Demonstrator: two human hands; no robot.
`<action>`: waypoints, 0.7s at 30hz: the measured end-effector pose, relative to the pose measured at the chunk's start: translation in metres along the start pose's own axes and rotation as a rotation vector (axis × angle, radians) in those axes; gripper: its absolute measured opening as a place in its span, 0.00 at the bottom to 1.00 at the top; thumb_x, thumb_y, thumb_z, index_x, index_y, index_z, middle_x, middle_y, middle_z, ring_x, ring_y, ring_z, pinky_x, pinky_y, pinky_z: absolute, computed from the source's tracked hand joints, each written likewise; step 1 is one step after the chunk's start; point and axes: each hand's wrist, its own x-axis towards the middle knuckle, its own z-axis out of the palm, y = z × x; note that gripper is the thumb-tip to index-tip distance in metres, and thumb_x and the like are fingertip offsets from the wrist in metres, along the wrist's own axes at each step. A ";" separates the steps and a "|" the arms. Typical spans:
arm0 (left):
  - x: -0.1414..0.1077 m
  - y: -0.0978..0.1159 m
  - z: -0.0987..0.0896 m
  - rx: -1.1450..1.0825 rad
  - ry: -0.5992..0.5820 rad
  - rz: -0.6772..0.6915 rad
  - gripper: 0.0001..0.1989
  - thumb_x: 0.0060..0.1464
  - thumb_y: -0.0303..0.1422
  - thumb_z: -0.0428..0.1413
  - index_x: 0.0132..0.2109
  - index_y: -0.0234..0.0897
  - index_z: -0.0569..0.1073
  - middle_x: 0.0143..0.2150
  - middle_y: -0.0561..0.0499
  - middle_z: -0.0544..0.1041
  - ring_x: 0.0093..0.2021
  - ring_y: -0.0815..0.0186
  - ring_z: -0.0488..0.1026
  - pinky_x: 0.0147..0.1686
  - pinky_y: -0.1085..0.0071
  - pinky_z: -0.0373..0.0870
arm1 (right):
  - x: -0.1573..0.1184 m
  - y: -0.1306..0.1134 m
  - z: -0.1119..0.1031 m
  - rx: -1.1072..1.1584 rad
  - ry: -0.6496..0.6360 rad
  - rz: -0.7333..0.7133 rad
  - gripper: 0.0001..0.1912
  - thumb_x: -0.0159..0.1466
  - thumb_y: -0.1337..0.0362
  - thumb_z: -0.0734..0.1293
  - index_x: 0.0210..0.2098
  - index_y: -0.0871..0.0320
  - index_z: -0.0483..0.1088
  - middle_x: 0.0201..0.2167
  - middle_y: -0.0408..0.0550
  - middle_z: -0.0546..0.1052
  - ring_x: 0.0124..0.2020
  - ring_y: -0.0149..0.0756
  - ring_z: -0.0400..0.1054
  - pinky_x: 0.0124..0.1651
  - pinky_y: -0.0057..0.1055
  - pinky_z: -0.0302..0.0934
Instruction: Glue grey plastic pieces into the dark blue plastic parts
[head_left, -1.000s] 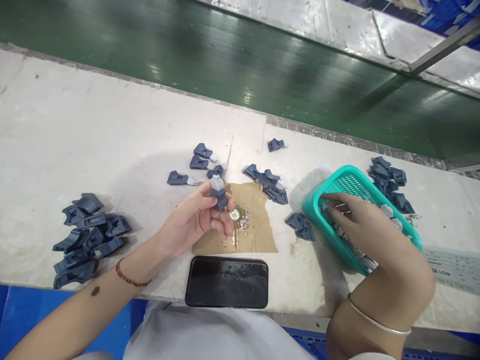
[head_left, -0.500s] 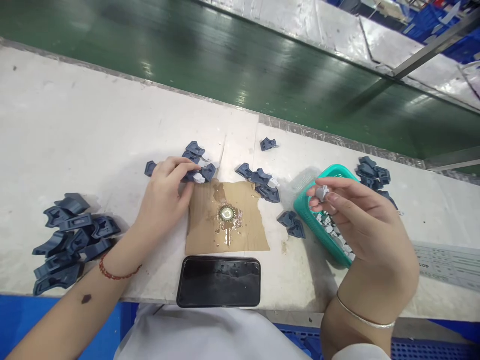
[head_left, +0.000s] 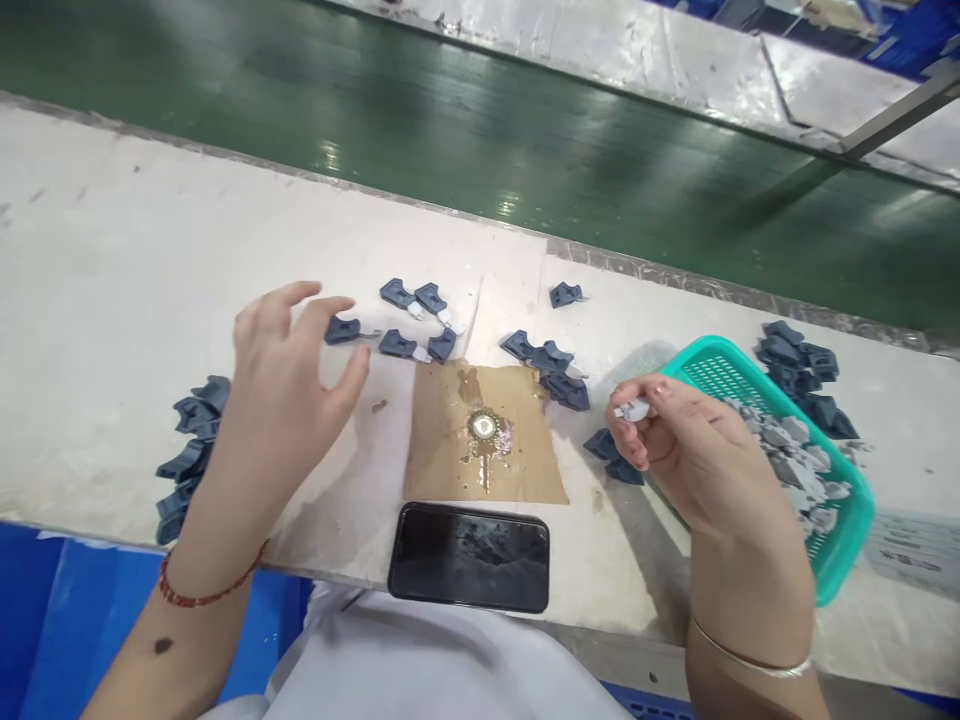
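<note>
My right hand (head_left: 705, 450) pinches a small pale grey piece (head_left: 634, 410) beside a green basket (head_left: 712, 350) of similar pieces. My left hand (head_left: 281, 390), empty, fingers spread, hovers near dark blue parts (head_left: 397, 344) on a stained white table (head_left: 187, 230). Beyond runs a green belt (head_left: 420, 120). A sheet's (head_left: 911, 550) print is unreadable.

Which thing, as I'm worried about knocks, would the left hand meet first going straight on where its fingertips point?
Probably the dark blue part seen between thumb and forefinger of the left hand; the hand's height is unclear, so it might pass over.
</note>
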 end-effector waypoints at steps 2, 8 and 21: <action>-0.011 -0.013 -0.019 0.092 0.004 -0.127 0.24 0.63 0.43 0.57 0.61 0.34 0.71 0.67 0.30 0.66 0.72 0.33 0.56 0.70 0.35 0.51 | -0.001 0.001 0.002 -0.031 -0.026 0.025 0.22 0.59 0.41 0.75 0.33 0.55 0.79 0.20 0.43 0.71 0.20 0.29 0.60 0.21 0.27 0.57; -0.045 -0.066 -0.047 0.106 0.034 -0.481 0.28 0.57 0.49 0.61 0.61 0.44 0.72 0.59 0.37 0.72 0.71 0.19 0.51 0.55 0.26 0.53 | 0.000 0.008 0.012 -0.093 -0.107 0.070 0.23 0.59 0.41 0.75 0.37 0.55 0.81 0.20 0.43 0.72 0.21 0.29 0.63 0.24 0.26 0.61; -0.040 -0.078 -0.048 0.216 0.042 -0.459 0.12 0.59 0.49 0.60 0.38 0.46 0.78 0.27 0.48 0.72 0.42 0.43 0.76 0.31 0.63 0.49 | 0.005 0.028 0.049 -0.205 0.024 -0.103 0.23 0.61 0.46 0.75 0.24 0.57 0.69 0.16 0.39 0.67 0.18 0.25 0.55 0.21 0.24 0.49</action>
